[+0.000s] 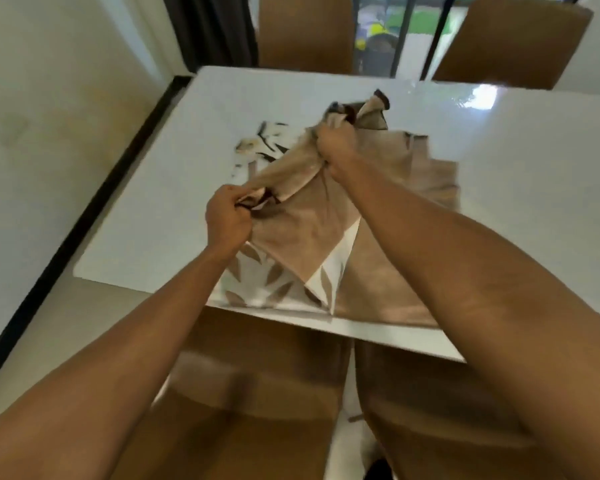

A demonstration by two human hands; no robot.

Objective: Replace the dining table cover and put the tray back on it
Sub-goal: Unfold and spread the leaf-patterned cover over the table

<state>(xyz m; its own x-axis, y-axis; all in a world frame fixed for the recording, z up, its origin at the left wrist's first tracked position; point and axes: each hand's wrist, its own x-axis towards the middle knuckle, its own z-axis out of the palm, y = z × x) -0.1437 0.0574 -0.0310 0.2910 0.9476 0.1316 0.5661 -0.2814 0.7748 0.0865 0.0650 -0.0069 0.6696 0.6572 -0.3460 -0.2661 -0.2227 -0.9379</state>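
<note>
A beige and white table cover point(388, 282) with a brown leaf pattern lies partly folded and bunched on the glossy white dining table point(160, 168). My left hand point(226, 220) is closed on a gathered edge of the cover near the table's middle left. Farther in, my right hand point(336, 147) grips another bunch of the same cloth, with dark-edged corners sticking up beyond it. The cloth is stretched between both hands, and part of it hangs to the table's near edge. No tray is in view.
Two brown chairs point(257, 386) stand at the near side of the table below my arms. Two more brown chair backs point(305, 32) stand on the far side before a barred window. A cream wall point(49, 98) with a dark skirting strip runs along the left.
</note>
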